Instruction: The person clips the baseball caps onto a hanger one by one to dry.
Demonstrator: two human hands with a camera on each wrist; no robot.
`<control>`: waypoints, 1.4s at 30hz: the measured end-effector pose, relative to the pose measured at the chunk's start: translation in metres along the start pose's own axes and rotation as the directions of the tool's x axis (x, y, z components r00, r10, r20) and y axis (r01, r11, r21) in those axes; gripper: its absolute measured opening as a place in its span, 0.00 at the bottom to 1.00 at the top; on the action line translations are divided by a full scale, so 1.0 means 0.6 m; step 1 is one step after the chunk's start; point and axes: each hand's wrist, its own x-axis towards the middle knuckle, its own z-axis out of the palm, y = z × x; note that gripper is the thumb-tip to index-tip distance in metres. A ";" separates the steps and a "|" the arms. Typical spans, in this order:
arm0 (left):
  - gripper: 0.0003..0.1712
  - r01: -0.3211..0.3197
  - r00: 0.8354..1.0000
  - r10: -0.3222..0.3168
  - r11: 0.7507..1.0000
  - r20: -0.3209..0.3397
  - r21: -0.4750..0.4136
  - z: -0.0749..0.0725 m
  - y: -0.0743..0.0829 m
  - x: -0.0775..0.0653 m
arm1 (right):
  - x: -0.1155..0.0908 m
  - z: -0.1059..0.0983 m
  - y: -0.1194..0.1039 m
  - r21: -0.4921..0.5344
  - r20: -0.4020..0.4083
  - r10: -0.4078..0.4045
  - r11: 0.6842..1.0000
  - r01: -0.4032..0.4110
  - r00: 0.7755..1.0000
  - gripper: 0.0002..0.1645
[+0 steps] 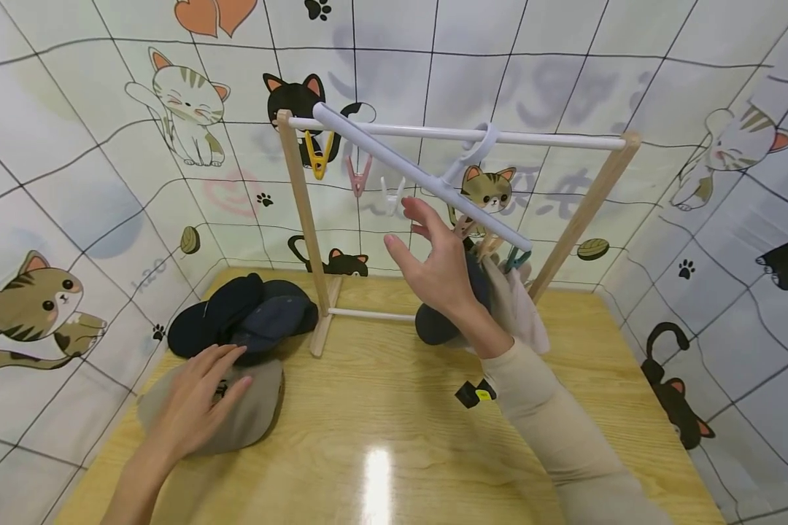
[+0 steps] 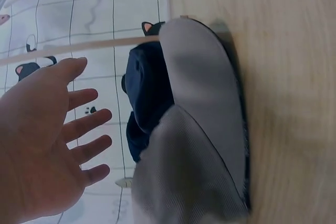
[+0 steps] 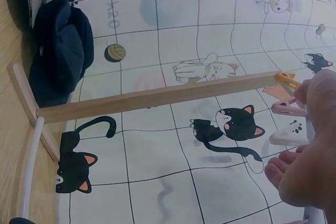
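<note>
A lilac clip hanger [image 1: 394, 159] hangs tilted from a rack's white rail, its left end higher. On its left half are a yellow clip [image 1: 318, 159], a pink clip [image 1: 359, 177] and a white clip [image 1: 392, 197]. Close below the bar, my right hand [image 1: 441, 273] has thumb and fingers apart, holding nothing. Behind it, a dark cap [image 1: 435, 327] and a pale cap [image 1: 528, 317] hang from clips at the lower end. My left hand [image 1: 197, 401] hovers over a beige cap [image 1: 259, 412] on the table, fingers loosely extended and no cap gripped.
Several dark caps [image 1: 236, 313] lie piled at the table's back left, beside the rack's wooden left post [image 1: 305, 211]. The right post [image 1: 584, 219] stands beyond the hanging caps. A small black item with a yellow label [image 1: 469, 394] appears near my right sleeve. Cat-printed walls enclose the table.
</note>
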 end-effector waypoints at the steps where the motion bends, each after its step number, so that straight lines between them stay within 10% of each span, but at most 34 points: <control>1: 0.30 0.004 1.000 -0.004 1.000 -0.002 0.010 -0.001 -0.004 -0.004 | 0.002 0.001 0.000 0.010 0.002 0.005 1.000 -0.005 1.000 0.34; 15: 0.30 0.133 0.987 -0.120 0.983 -0.102 0.126 -0.035 -0.051 -0.051 | 0.025 0.012 -0.024 0.117 0.046 0.113 0.986 -0.117 0.993 0.37; 24: 0.34 0.348 0.934 -0.357 0.923 0.027 0.166 -0.045 -0.084 -0.079 | 0.032 0.014 -0.044 0.103 0.042 0.128 0.986 -0.132 0.991 0.33; 31: 0.46 0.501 0.828 -0.535 0.841 0.167 0.206 -0.053 -0.102 -0.086 | 0.042 0.024 -0.013 0.136 0.007 0.122 0.983 -0.122 0.993 0.32; 42: 0.63 0.717 0.564 -0.776 0.630 0.281 0.300 -0.069 -0.121 -0.081 | 0.044 0.033 -0.007 0.144 -0.110 0.091 0.987 -0.075 0.990 0.25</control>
